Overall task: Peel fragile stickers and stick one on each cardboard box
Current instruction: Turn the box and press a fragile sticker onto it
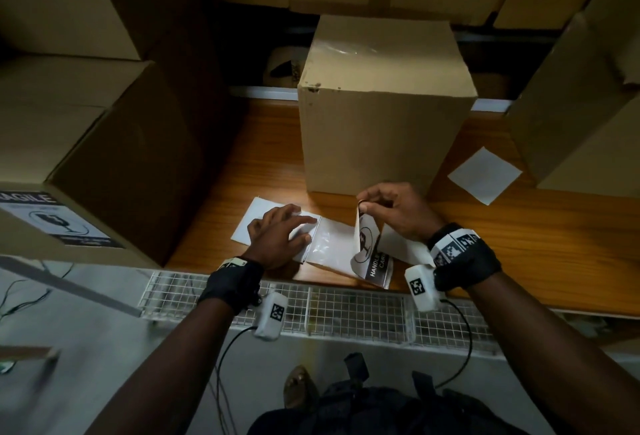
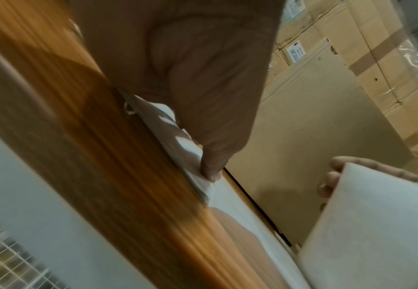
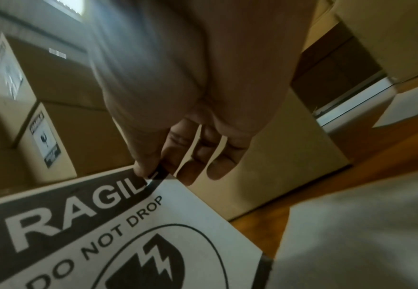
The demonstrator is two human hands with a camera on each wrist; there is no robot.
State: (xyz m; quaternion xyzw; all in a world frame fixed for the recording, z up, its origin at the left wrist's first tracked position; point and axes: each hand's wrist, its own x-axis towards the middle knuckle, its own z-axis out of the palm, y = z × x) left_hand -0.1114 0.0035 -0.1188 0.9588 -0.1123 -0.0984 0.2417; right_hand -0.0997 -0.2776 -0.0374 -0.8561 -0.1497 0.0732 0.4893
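A plain cardboard box point(image 1: 381, 115) stands on the wooden table point(image 1: 519, 244) right behind my hands. My right hand point(image 1: 391, 212) pinches the top corner of a black-and-white fragile sticker point(image 1: 369, 244), which curls up off its glossy backing sheet point(image 1: 329, 244). In the right wrist view the thumb and forefinger nip the sticker point(image 3: 118, 230) at the "FRAGILE" band. My left hand point(image 1: 277, 237) lies flat with straight fingers on the stack of sticker sheets point(image 1: 249, 223), pressing it to the table; the left wrist view shows the thumb on the stack's edge point(image 2: 195, 156).
Stacked cardboard boxes point(image 1: 86, 143) at the left carry fragile stickers point(image 1: 55, 219). More boxes point(image 1: 581, 105) rise at the right and along the back. A loose white sheet point(image 1: 485, 174) lies on the table right of the box. A wire-mesh tray point(image 1: 329, 310) runs along the near edge.
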